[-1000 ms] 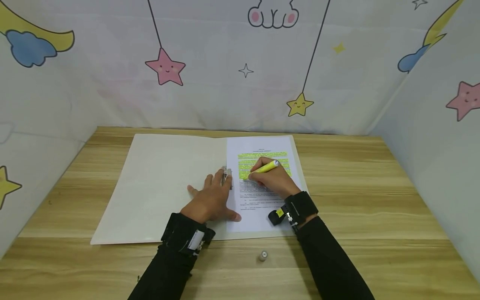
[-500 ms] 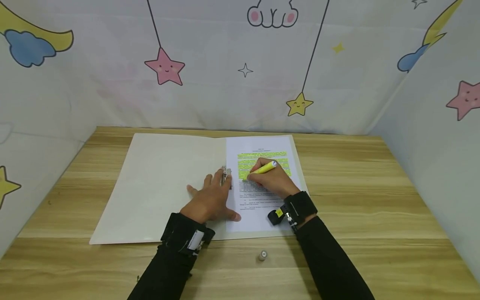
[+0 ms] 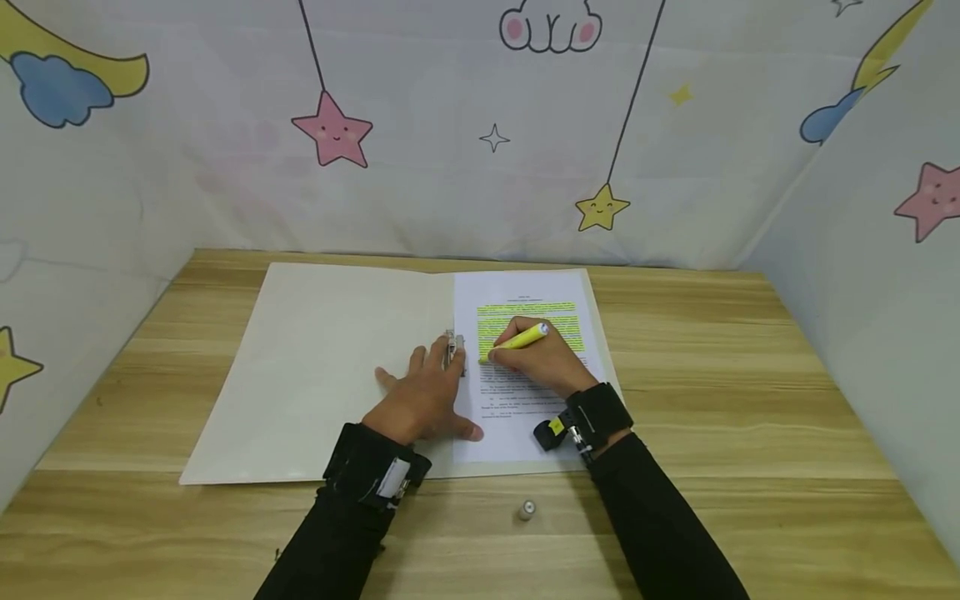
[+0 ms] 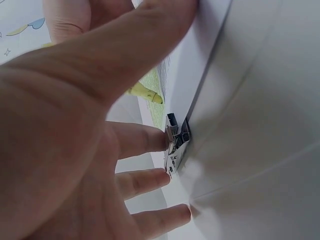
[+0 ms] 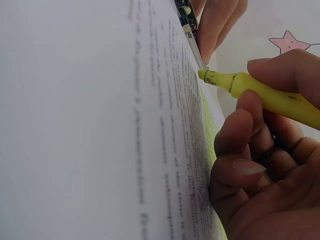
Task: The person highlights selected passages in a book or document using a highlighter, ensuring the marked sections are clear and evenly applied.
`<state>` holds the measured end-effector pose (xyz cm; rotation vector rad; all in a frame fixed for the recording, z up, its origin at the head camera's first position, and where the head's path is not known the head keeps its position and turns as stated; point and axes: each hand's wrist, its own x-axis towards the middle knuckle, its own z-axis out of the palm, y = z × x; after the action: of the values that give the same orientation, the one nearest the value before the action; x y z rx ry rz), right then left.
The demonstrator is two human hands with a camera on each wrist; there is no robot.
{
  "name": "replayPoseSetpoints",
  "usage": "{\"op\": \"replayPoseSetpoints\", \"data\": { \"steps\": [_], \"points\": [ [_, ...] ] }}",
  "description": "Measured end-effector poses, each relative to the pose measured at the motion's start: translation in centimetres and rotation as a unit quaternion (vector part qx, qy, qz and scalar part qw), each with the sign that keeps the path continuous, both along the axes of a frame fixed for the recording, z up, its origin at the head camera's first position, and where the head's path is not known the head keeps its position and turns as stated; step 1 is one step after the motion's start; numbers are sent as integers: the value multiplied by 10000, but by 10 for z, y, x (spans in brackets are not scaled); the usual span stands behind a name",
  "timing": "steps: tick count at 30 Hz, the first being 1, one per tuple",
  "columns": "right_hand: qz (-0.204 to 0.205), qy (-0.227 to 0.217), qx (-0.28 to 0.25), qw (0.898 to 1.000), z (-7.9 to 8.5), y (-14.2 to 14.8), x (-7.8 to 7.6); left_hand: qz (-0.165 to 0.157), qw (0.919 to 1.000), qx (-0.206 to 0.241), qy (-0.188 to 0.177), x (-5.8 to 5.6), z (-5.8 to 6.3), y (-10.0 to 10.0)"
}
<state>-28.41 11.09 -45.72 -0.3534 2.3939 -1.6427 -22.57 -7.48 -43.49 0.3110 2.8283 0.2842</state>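
Observation:
My right hand [image 3: 543, 360] pinches a yellow highlighter [image 3: 522, 337], its chisel tip at the left end of a text line on the printed sheet [image 3: 517, 437]. The right wrist view shows thumb and forefinger around the highlighter [image 5: 275, 97], the other fingers curled beneath. Yellow marking [image 3: 528, 310] covers the upper lines; the lower lines are plain black on white. My left hand [image 3: 420, 400] lies with spread fingers on the open folder [image 3: 315, 367], fingertips by the metal clip [image 4: 176, 142] and thumb on the sheet's left edge. Part of the text is hidden behind my right hand.
A small grey cap [image 3: 527, 510] stands on the wooden table [image 3: 750, 400], just in front of the folder. White fabric walls [image 3: 420, 200] printed with stars and clouds enclose the table at the back and both sides.
The highlighter and my right hand have shifted slightly left, to the start of a line below the marked ones. My left hand stays in place on the folder.

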Motion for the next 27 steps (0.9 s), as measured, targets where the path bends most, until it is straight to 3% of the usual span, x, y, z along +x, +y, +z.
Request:
{"op": "replayPoseSetpoints", "data": {
  "steps": [27],
  "points": [
    [-254, 247, 321, 9989, 3, -3, 5, -10, 10000, -29, 13, 0, 1, 0]
  ]
}}
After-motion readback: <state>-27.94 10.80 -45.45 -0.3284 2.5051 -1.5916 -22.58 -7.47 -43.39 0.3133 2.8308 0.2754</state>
